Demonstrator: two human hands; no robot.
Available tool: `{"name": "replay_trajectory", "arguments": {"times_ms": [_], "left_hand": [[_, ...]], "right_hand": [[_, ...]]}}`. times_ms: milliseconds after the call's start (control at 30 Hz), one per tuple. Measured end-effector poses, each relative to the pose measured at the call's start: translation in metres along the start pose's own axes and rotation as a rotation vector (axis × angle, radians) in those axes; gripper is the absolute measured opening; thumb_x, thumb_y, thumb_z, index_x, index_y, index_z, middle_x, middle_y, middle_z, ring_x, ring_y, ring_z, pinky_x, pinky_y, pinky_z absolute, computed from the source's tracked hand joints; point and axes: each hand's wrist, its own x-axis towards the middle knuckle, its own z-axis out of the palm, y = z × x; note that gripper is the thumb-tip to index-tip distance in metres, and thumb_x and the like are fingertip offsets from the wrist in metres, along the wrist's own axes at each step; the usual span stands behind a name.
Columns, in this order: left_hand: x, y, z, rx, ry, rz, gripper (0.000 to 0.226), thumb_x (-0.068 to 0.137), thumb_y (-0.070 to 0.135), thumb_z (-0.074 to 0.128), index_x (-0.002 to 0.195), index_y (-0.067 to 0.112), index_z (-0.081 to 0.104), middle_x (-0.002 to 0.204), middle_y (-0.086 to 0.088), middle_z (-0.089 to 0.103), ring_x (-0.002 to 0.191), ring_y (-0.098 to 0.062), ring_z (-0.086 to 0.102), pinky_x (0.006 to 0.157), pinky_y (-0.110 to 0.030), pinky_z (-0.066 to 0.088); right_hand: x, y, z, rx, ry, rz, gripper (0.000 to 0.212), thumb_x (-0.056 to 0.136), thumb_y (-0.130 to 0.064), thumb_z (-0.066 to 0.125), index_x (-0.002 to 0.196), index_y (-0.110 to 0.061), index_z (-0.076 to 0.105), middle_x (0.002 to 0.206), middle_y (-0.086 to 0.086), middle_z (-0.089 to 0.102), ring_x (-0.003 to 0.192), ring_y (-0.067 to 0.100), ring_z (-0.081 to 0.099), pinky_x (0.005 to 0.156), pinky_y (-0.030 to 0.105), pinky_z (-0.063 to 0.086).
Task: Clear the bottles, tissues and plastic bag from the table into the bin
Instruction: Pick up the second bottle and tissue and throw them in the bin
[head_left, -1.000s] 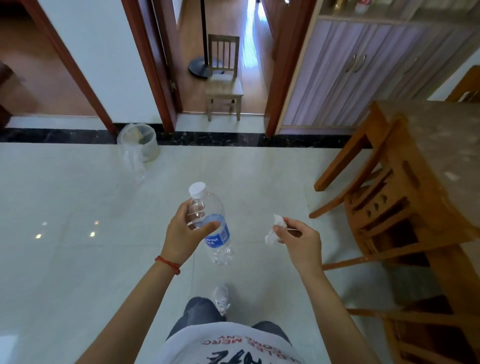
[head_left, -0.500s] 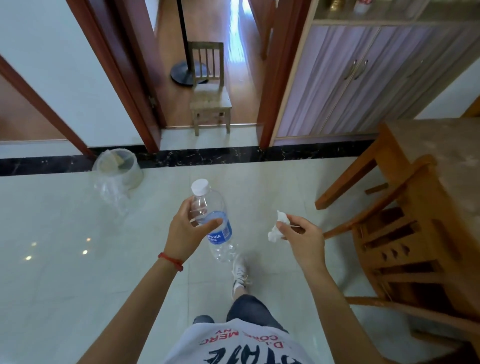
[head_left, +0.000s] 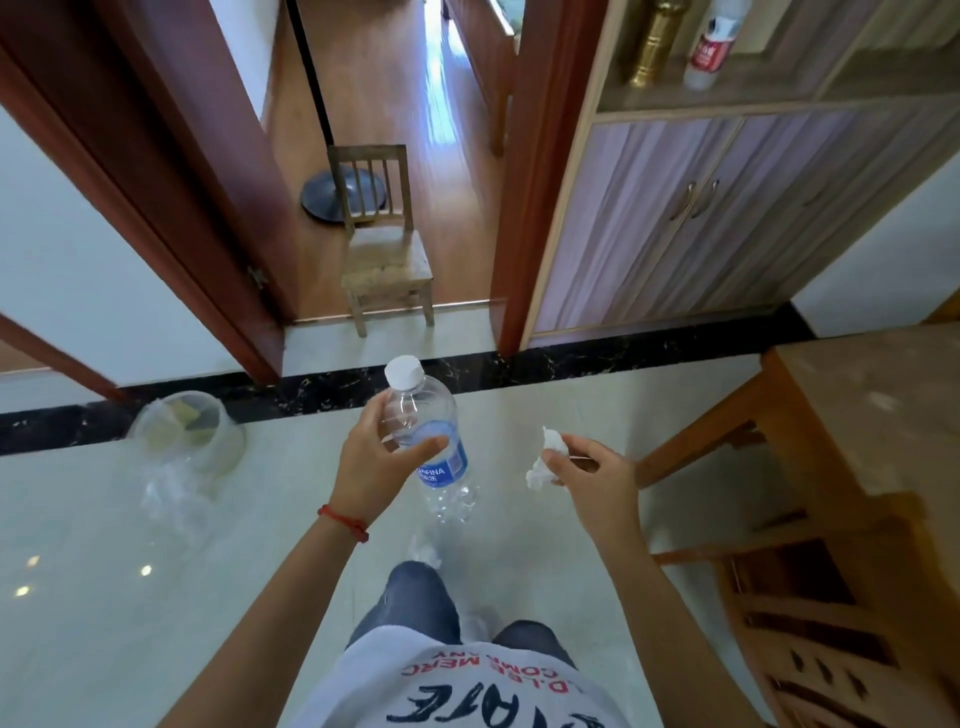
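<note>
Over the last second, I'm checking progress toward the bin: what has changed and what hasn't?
The person has walked on: the bin by the black floor strip now sits lower and further left in view, the doorway chair looms larger, and the table has slid right. Nothing was taken or let go. The left hand still holds the bottle upright; the right hand still pinches the tissue.
</note>
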Motion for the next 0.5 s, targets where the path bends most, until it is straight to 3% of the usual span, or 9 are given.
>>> {"name": "replay_trajectory", "arguments": {"times_ms": [100, 200, 267, 400, 500], "left_hand": [[0.054, 0.005, 0.006, 0.01, -0.056, 0.027, 0.059, 0.071, 0.011, 0.075, 0.123, 0.005, 0.046, 0.116, -0.014, 0.059, 0.102, -0.027, 0.059, 0.084, -0.036, 0.052], [0.112, 0.013, 0.01, 0.011, -0.094, 0.06, 0.059, 0.071, 0.013, 0.075, 0.121, 0.005, 0.047, 0.114, -0.013, 0.06, 0.1, -0.026, 0.06, 0.083, -0.032, 0.051], [0.15, 0.021, 0.013, -0.005, -0.141, 0.072, 0.059, 0.07, 0.013, 0.075, 0.122, 0.007, 0.046, 0.114, -0.01, 0.06, 0.1, -0.024, 0.06, 0.083, -0.03, 0.051], [0.221, 0.034, 0.016, -0.015, -0.211, 0.09, 0.062, 0.068, 0.01, 0.076, 0.122, 0.011, 0.046, 0.109, -0.005, 0.06, 0.096, -0.017, 0.061, 0.074, -0.015, 0.052], [0.266, 0.043, 0.022, -0.022, -0.264, 0.095, 0.065, 0.068, 0.008, 0.076, 0.125, 0.008, 0.045, 0.111, -0.007, 0.061, 0.096, -0.016, 0.061, 0.077, -0.02, 0.051]], "right_hand": [[0.043, -0.014, 0.011, 0.004, 0.037, 0.028, 0.033, 0.081, -0.019, 0.069, 0.111, -0.007, 0.064, 0.105, 0.01, 0.069, 0.09, 0.022, 0.065, 0.077, 0.031, 0.057], [0.086, -0.032, 0.023, 0.04, 0.093, 0.041, 0.032, 0.08, -0.015, 0.069, 0.11, -0.005, 0.064, 0.104, 0.013, 0.068, 0.09, 0.025, 0.065, 0.08, 0.035, 0.056], [0.114, -0.045, 0.031, 0.046, 0.12, 0.044, 0.031, 0.081, -0.015, 0.069, 0.11, -0.005, 0.064, 0.104, 0.013, 0.069, 0.09, 0.025, 0.065, 0.078, 0.032, 0.056], [0.165, -0.068, 0.045, 0.016, 0.169, 0.051, 0.029, 0.082, -0.02, 0.068, 0.109, -0.009, 0.065, 0.098, 0.004, 0.068, 0.084, 0.017, 0.064, 0.062, 0.009, 0.047], [0.2, -0.083, 0.051, 0.055, 0.222, 0.069, 0.029, 0.081, -0.019, 0.069, 0.108, -0.01, 0.066, 0.096, 0.004, 0.068, 0.083, 0.017, 0.065, 0.066, 0.014, 0.049]]}}
